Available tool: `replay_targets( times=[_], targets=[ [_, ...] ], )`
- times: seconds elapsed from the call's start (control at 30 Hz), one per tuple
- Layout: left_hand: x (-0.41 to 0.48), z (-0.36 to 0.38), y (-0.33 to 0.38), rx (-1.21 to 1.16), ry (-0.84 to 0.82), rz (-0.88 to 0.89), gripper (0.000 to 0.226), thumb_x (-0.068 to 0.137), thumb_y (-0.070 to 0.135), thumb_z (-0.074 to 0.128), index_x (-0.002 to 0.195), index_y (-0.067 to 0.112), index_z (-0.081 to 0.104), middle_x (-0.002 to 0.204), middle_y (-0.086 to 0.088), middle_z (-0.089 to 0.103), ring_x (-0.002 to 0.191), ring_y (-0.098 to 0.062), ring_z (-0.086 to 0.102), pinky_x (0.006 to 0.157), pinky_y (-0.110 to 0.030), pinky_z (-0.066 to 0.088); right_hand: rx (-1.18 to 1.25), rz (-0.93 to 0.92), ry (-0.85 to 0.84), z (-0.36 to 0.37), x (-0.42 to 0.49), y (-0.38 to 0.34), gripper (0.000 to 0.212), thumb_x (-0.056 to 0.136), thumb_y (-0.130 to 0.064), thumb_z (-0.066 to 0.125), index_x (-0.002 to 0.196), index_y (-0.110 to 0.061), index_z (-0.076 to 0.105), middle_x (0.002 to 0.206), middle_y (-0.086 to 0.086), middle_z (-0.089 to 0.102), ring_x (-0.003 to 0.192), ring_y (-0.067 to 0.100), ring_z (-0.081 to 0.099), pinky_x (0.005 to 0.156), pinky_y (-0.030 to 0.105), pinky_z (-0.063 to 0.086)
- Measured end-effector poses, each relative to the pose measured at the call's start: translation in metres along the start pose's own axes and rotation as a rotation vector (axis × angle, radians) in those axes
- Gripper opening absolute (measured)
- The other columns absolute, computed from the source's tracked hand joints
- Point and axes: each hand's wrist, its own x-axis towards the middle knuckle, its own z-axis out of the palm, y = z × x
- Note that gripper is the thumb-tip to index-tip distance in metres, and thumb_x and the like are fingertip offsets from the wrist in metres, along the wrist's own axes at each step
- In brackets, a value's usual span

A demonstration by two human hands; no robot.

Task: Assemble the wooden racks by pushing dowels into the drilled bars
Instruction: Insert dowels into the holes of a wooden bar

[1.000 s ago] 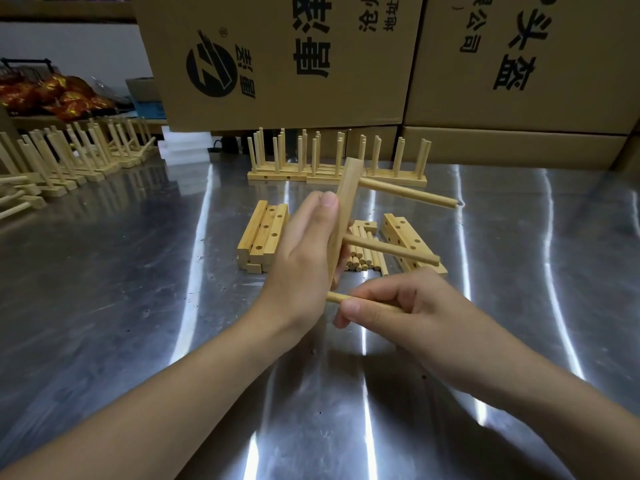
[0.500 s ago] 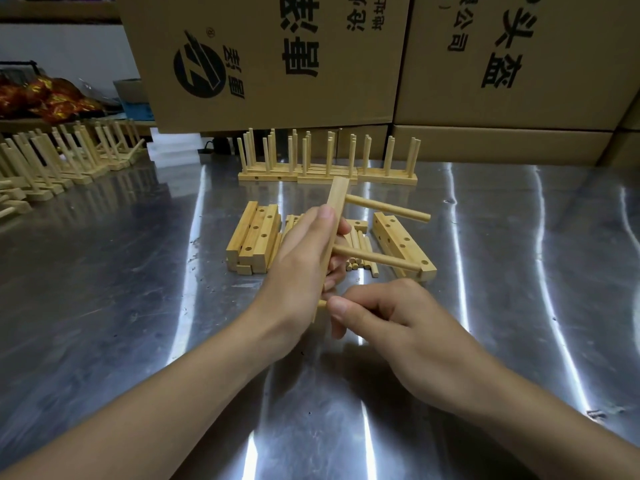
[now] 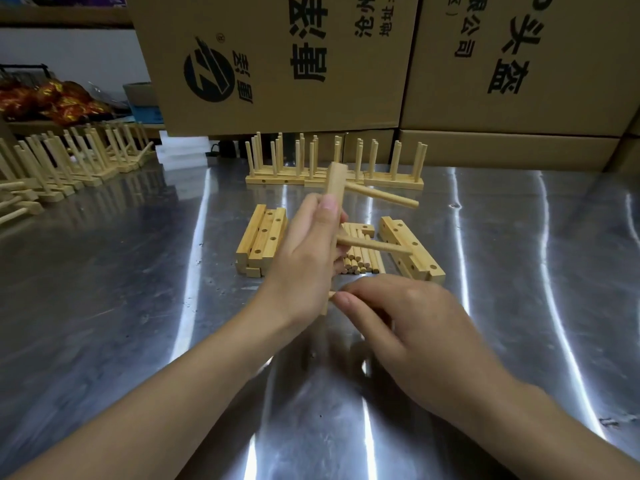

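Left hand (image 3: 301, 261) fingers are clamped round the upright bar (image 3: 334, 183), held above the tabletop (image 3: 104, 306). Two dowels (image 3: 381, 198) already sit in it, pointing right. Change over the last second: the bar has dropped lower, and the third dowel (image 3: 331, 295), pinched by the right hand (image 3: 408, 323) fingers, now shows only a stub at the bar's near end. Judged: third dowel is nearly seated. Cardboard boxes (image 3: 277, 64) at the far edge are closed, contents unseen. Loose dowels (image 3: 360, 261) lie beyond the hands.
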Motion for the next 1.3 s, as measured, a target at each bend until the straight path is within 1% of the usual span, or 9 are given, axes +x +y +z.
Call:
replay_targets(
  times=[0.17, 0.3, 0.47, 0.67, 0.73, 0.83, 0.97, 1.13, 1.3],
  targets=[
    [0.002, 0.002, -0.005, -0.037, 0.111, -0.065, 0.038, 0.115, 0.043, 0.037, 0.096, 0.017, 0.056, 0.069, 0.011, 0.051, 0.057, -0.001, 0.047, 0.049, -0.014, 0.040, -0.057, -0.036, -0.023, 0.009, 0.001, -0.008, 0.032, 0.109, -0.053, 0.026, 0.087, -0.033, 0.039, 0.080, -0.012, 0.048, 0.075, 0.013, 0.046, 0.066, 0.036, 0.036],
    [0.001, 0.003, -0.009, 0.004, 0.075, -0.070, 0.039, 0.114, 0.047, 0.038, 0.095, 0.018, 0.058, 0.071, 0.009, 0.050, 0.059, -0.005, 0.045, 0.050, -0.016, 0.039, -0.067, -0.094, -0.110, 0.003, 0.000, -0.007, 0.030, 0.108, -0.051, 0.027, 0.085, -0.034, 0.032, 0.071, -0.013, 0.041, 0.069, 0.018, 0.048, 0.064, 0.044, 0.040],
    [0.000, 0.006, -0.011, 0.044, 0.045, -0.072, 0.041, 0.114, 0.044, 0.038, 0.098, 0.012, 0.058, 0.071, 0.011, 0.049, 0.057, -0.003, 0.047, 0.051, -0.013, 0.042, -0.130, -0.168, -0.217, -0.004, 0.000, -0.008, 0.025, 0.108, -0.052, 0.022, 0.088, -0.036, 0.023, 0.068, -0.012, 0.035, 0.063, 0.022, 0.041, 0.060, 0.040, 0.028],
    [-0.003, 0.009, -0.009, 0.105, 0.031, -0.040, 0.044, 0.113, 0.049, 0.037, 0.101, 0.012, 0.057, 0.075, 0.003, 0.053, 0.064, -0.005, 0.049, 0.058, -0.011, 0.043, -0.130, -0.014, -0.177, 0.008, -0.002, -0.013, 0.029, 0.093, -0.045, 0.047, 0.076, -0.032, 0.027, 0.064, -0.007, 0.045, 0.057, 0.017, 0.042, 0.054, 0.042, 0.038],
    [-0.005, 0.013, -0.009, 0.110, 0.064, -0.018, 0.047, 0.110, 0.057, 0.037, 0.097, 0.017, 0.056, 0.086, -0.012, 0.057, 0.074, -0.023, 0.055, 0.065, -0.027, 0.047, -0.146, 0.076, -0.109, 0.015, -0.001, -0.013, 0.035, 0.092, -0.045, 0.055, 0.074, -0.031, 0.028, 0.064, -0.007, 0.044, 0.057, 0.017, 0.041, 0.051, 0.040, 0.033],
    [-0.005, 0.014, -0.007, 0.062, 0.160, -0.021, 0.047, 0.100, 0.064, 0.036, 0.093, 0.022, 0.057, 0.087, -0.010, 0.058, 0.092, -0.037, 0.061, 0.082, -0.051, 0.054, -0.171, 0.099, -0.017, 0.018, 0.004, -0.014, 0.040, 0.091, -0.045, 0.061, 0.072, -0.030, 0.030, 0.070, -0.009, 0.048, 0.068, 0.021, 0.050, 0.056, 0.040, 0.039],
    [-0.003, 0.012, -0.008, 0.059, 0.201, -0.017, 0.046, 0.098, 0.065, 0.036, 0.089, 0.026, 0.058, 0.091, -0.010, 0.061, 0.089, -0.028, 0.064, 0.076, -0.034, 0.049, -0.249, 0.103, 0.030, 0.021, 0.007, -0.010, 0.046, 0.091, -0.038, 0.065, 0.069, -0.028, 0.026, 0.065, -0.006, 0.040, 0.063, 0.025, 0.043, 0.053, 0.041, 0.036],
    [-0.006, 0.012, -0.012, 0.124, 0.144, -0.026, 0.048, 0.097, 0.069, 0.035, 0.087, 0.026, 0.053, 0.084, 0.001, 0.053, 0.076, -0.017, 0.050, 0.066, -0.028, 0.039, -0.297, 0.068, -0.080, 0.024, 0.007, -0.004, 0.020, 0.082, -0.008, 0.068, 0.070, -0.018, 0.054, 0.055, 0.002, 0.039, 0.053, 0.033, 0.044, 0.045, 0.042, 0.040],
    [-0.008, 0.016, -0.012, 0.089, 0.126, -0.034, 0.042, 0.098, 0.067, 0.037, 0.078, 0.032, 0.050, 0.081, 0.003, 0.048, 0.071, -0.016, 0.041, 0.064, -0.034, 0.032, -0.266, 0.018, -0.133, 0.025, 0.011, 0.001, 0.036, 0.077, 0.003, 0.061, 0.063, -0.018, 0.035, 0.055, 0.002, 0.024, 0.053, 0.039, 0.037, 0.046, 0.042, 0.034]
  ],
)
